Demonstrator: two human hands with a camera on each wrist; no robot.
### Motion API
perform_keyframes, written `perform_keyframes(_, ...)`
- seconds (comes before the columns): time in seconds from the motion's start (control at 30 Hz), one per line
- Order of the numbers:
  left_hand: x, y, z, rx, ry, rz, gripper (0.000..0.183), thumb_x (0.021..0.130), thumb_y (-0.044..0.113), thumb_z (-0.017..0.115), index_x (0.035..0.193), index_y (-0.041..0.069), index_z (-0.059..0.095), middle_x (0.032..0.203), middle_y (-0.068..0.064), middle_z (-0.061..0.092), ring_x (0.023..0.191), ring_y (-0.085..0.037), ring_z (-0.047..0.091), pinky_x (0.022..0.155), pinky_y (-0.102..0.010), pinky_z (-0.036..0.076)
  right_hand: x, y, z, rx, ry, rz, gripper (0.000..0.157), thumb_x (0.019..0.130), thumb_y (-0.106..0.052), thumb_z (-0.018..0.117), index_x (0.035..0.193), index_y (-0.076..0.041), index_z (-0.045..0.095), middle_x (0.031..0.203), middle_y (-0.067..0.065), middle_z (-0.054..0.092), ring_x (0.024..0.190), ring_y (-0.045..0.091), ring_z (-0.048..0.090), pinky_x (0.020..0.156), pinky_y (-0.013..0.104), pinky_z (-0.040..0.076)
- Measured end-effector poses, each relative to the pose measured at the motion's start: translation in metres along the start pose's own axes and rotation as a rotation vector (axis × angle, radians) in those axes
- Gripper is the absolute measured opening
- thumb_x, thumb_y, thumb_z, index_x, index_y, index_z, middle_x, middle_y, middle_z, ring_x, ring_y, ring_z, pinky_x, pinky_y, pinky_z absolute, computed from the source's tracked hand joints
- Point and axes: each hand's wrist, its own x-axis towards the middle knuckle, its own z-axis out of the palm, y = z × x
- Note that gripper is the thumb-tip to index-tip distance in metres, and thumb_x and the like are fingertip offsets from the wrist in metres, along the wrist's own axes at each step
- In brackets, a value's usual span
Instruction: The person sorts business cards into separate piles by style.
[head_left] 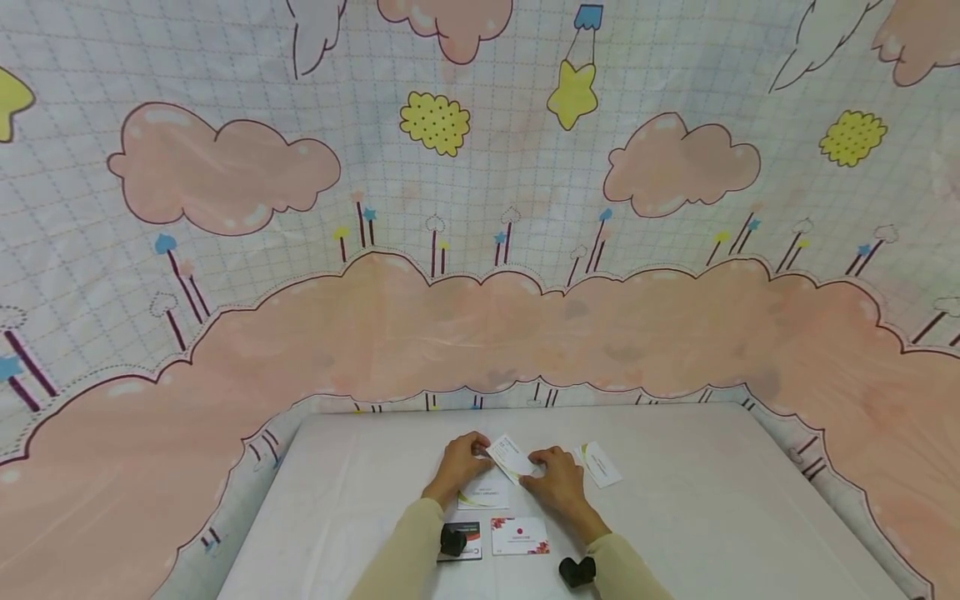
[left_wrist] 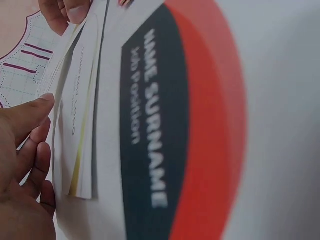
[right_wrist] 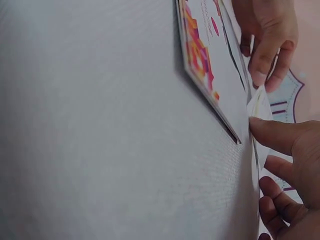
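Observation:
Both hands hold a white business card (head_left: 512,458) with a green-yellow curve, tilted above the table. My left hand (head_left: 459,468) pinches its left corner between thumb and fingers. At the opposite end, my right hand (head_left: 558,483) grips it, the thumb on the near edge and the fingers behind. Just below lies another white card (head_left: 483,495) reading "company logo", partly covered by the left hand. Nearer to me are a black and red card (left_wrist: 155,120), partly behind the left wrist's black device, and a white card with red-orange corner patterns (head_left: 520,536), which shows as a thin stack in the right wrist view.
One more white and green card (head_left: 599,465) lies flat to the right of the right hand. The table (head_left: 360,475) has a white cover. A cartoon-printed cloth (head_left: 480,333) hangs behind and around it.

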Motion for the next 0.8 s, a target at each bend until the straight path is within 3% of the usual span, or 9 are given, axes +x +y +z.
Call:
perform_keyframes(0.17,-0.001,0.001,0.001,-0.021,-0.013,0.027,0.024,0.079,0.003,0.078,0.100,0.002,0.066,0.087,-0.004,0.066,0.080,-0.012,0.054,0.073,-0.025,0.044,-0.002,0.002,0.000,0.006,0.003,-0.001,0.039,0.073,-0.029,0.084,0.106,-0.011,0.072,0.108,0.009,0.065,0.103,0.030,0.056,0.084,0.050,0.038)
perform_keyframes(0.43,-0.003,0.002,0.004,-0.031,-0.017,0.014,0.024,0.080,0.006,0.078,0.101,0.005,0.066,0.087,-0.001,0.064,0.080,-0.011,0.052,0.073,-0.023,0.044,-0.003,0.003,-0.003,0.056,-0.007,0.005,0.039,0.073,-0.025,0.083,0.106,-0.009,0.070,0.106,0.008,0.068,0.102,0.029,0.059,0.088,0.055,0.038)
perform_keyframes(0.63,-0.003,0.005,0.005,-0.030,-0.005,0.009,0.023,0.082,0.007,0.077,0.102,0.007,0.066,0.089,0.000,0.064,0.081,-0.011,0.053,0.073,-0.023,0.045,-0.005,0.001,-0.009,0.098,-0.029,0.004,0.050,0.074,-0.026,0.084,0.116,-0.005,0.066,0.112,0.011,0.068,0.108,0.031,0.062,0.095,0.058,0.041)
perform_keyframes(0.8,-0.001,0.010,0.005,-0.037,0.020,0.077,0.022,0.082,0.008,0.077,0.102,0.007,0.066,0.089,-0.001,0.066,0.081,-0.010,0.054,0.074,-0.024,0.047,-0.006,-0.002,-0.015,0.122,-0.016,0.014,0.060,0.070,-0.025,0.088,0.119,-0.002,0.063,0.112,0.013,0.066,0.103,0.029,0.062,0.091,0.052,0.047)
